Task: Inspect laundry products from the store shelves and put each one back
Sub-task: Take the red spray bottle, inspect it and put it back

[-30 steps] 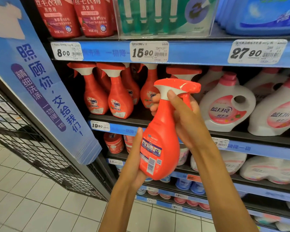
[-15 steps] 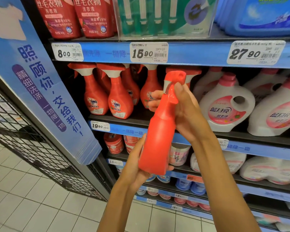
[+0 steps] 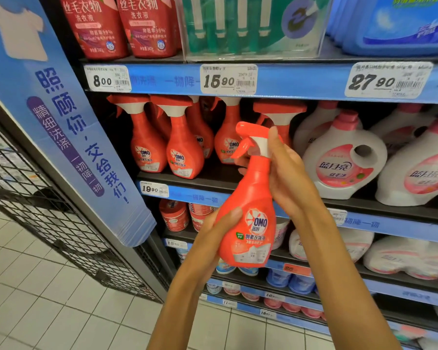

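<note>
Both forearms raised: left hand (image 3: pixel 210 236) cups the spray bottle (image 3: pixel 248 218) base, right hand (image 3: pixel 286 173) curled round its neck below the trigger.

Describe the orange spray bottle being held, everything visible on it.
The spray bottle looks like glossy orange plastic, with an orange trigger head on a white collar, nozzle pointing left. Its front label, reading OMO above Chinese text, faces the camera. It is held nearly upright, tilted slightly, in front of the shelf of matching bottles. The left hand cups its lower body; the right hand wraps its neck, fingers against the collar.
</note>
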{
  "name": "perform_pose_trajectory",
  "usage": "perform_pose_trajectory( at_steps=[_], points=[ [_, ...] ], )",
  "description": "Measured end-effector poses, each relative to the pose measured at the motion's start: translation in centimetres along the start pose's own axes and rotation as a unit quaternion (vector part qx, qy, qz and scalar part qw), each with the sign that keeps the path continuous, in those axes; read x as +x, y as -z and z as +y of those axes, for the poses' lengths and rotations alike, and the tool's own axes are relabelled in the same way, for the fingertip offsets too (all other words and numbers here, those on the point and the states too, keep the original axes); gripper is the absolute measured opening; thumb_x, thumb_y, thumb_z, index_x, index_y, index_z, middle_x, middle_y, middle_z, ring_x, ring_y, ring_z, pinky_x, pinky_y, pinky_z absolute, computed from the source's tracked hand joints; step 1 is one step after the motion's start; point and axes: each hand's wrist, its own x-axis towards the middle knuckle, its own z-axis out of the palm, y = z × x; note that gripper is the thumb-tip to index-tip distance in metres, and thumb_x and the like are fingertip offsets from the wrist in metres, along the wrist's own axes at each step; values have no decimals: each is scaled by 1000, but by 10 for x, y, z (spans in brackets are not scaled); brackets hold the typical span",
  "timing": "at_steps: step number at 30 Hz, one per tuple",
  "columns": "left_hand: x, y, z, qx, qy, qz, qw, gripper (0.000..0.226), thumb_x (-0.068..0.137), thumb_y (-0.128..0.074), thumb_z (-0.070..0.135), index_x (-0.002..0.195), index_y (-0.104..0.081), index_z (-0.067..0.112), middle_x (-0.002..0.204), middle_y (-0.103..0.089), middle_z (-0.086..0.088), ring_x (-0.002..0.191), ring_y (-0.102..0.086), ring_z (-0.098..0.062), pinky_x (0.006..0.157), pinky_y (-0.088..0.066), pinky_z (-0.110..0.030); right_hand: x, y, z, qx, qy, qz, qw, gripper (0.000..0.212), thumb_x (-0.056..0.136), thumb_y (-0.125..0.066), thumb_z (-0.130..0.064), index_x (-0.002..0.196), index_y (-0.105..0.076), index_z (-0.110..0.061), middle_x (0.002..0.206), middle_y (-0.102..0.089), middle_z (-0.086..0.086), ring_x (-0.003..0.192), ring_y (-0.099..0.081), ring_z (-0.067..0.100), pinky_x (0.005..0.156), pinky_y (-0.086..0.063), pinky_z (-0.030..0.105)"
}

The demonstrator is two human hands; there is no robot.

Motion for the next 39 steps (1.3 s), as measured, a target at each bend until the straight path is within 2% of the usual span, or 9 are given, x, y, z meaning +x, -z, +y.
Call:
perform_pose_trajectory(
  at_steps=[4,8,10,16,19,23,29,33,39],
  points=[
    [-3,-2,0,-17,34,-10,999,80,60,-78,63,121,-61,15,114,-70,-13,104,-68,-26,81,-56,-32,-2,3,2,64,-34,-27,997,24,96,-46,-30,98,-60,-9,71,-71,2,68,-71,19,66,-59,31],
    [-5,1,9,-19,47,10,999,54,70,-71,55,111,-68,19,112,-71,-14,101,-69,-27,80,-57,-33,-1,3,7,118,-43,-8,992,37,83,-54,-37,100,-59,-4,68,-68,5,60,-64,12,62,-54,23],
    [-4,-1,14,-4,38,20,999,42,77,-65,50,104,-72,20,108,-72,-14,98,-70,-28,81,-58,-34,1,5,8,114,-46,4,992,40,87,-52,-38,104,-59,-2,69,-67,7,59,-63,12,63,-53,23],
    [-9,-7,19,-39,32,19,999,35,82,-61,48,99,-75,21,107,-72,-13,98,-70,-24,81,-58,-34,5,11,7,131,-75,-14,988,38,94,-48,-37,106,-60,-3,76,-72,8,71,-71,17,67,-58,28],
    [-13,-9,20,-90,37,10,995,42,79,-55,48,107,-71,21,112,-71,-10,103,-68,-22,79,-57,-29,8,14,7,79,-91,-43,992,45,95,-46,-40,105,-61,1,86,-73,16,83,-72,27,69,-60,36],
    [-13,-12,24,-44,56,-1,997,55,80,-50,54,121,-61,20,116,-70,-6,108,-66,-18,80,-56,-26,12,20,10,-17,-107,-46,993,56,99,-38,-44,96,-60,8,74,-72,18,69,-72,27,61,-59,32],
    [-13,-3,25,-30,95,-16,995,55,76,-53,56,119,-61,22,112,-72,-5,104,-68,-19,78,-58,-29,14,26,21,-57,-145,-36,987,54,98,-40,-44,103,-57,6,74,-72,20,72,-72,31,59,-59,35],
    [-15,-1,24,-136,105,-20,985,58,77,-65,49,125,-59,18,117,-69,-10,106,-67,-21,75,-57,-30,14,25,28,-67,-166,-19,984,43,98,-42,-41,102,-58,-1,75,-69,21,73,-69,33,77,-56,43],
    [-12,4,20,-135,110,-30,984,55,65,-72,51,111,-72,21,114,-71,-10,103,-69,-21,76,-57,-31,18,27,30,-81,-190,6,978,43,96,-47,-40,103,-57,1,84,-58,20,77,-57,28,87,-47,40]
  ],
)
